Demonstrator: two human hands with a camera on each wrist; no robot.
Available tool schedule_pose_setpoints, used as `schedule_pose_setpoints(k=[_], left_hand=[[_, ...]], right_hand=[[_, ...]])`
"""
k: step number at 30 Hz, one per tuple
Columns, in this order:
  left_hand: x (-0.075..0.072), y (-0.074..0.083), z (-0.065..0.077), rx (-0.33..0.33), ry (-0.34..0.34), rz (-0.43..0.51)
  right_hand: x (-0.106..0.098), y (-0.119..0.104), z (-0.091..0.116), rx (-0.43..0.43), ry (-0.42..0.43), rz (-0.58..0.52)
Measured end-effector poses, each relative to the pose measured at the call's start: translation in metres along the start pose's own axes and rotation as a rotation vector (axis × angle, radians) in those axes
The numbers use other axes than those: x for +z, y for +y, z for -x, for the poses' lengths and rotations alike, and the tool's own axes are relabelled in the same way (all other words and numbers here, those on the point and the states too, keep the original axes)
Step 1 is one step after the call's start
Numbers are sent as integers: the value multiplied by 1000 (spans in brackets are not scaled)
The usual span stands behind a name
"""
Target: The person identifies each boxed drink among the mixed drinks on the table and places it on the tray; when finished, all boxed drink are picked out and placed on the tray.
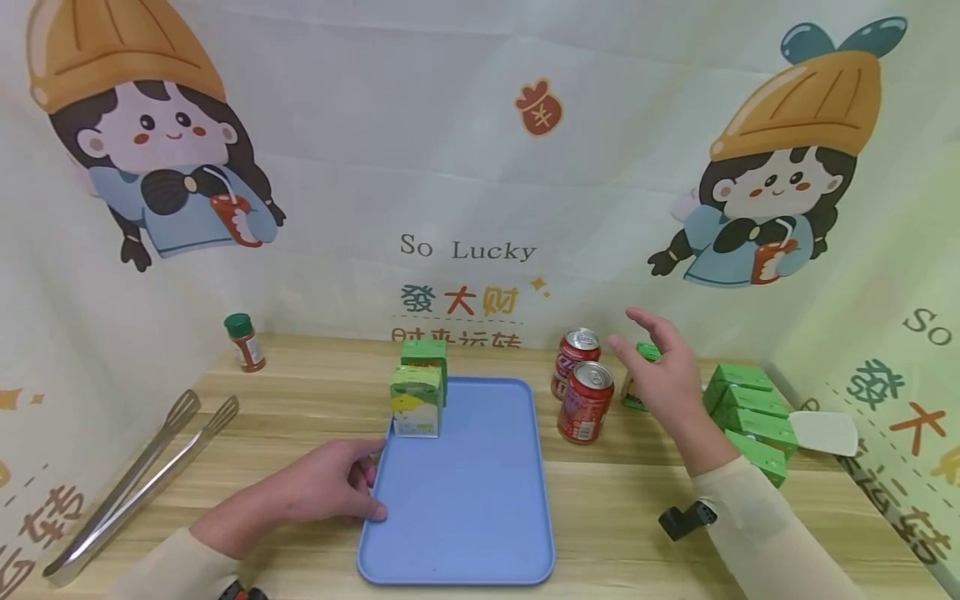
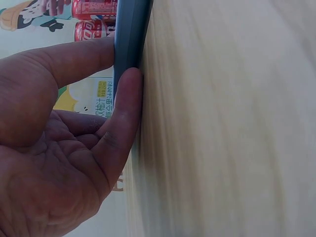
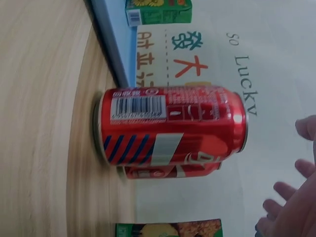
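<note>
My left hand (image 1: 330, 483) pinches the left edge of a blue tray (image 1: 465, 492); in the left wrist view the thumb and fingers (image 2: 126, 106) lie on both sides of the rim. At the tray's far left corner stand a yellow-and-green juice box (image 1: 417, 404) and a green juice box (image 1: 426, 352) behind it. My right hand (image 1: 663, 375) is raised with fingers extended, holding nothing, just right of two red soda cans, the front can (image 1: 585, 408) and the rear can (image 1: 573, 358). Partly hidden behind that hand is a green box (image 1: 633, 393).
Several green boxes (image 1: 753, 417) form a row at the right, with a white spatula (image 1: 825, 432) beside them. At the left lie metal tongs (image 1: 142, 483), and a spice bottle (image 1: 246, 343) with a green cap stands farther back. A printed curtain (image 1: 337, 167) encloses the table.
</note>
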State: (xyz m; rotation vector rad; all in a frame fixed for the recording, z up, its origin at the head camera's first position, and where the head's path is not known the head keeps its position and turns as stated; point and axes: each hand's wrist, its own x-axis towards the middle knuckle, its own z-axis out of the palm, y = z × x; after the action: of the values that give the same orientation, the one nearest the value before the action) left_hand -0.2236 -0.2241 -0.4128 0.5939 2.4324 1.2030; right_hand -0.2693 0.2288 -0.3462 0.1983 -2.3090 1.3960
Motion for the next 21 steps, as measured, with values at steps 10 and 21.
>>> schedule_pose_setpoints(k=[10, 21], left_hand=[[0, -2, -1, 13, 2, -3], [0, 0, 0, 8, -3, 6]], right_hand=[[2, 15, -8, 117, 8, 177], [5, 33, -9, 179, -42, 350]])
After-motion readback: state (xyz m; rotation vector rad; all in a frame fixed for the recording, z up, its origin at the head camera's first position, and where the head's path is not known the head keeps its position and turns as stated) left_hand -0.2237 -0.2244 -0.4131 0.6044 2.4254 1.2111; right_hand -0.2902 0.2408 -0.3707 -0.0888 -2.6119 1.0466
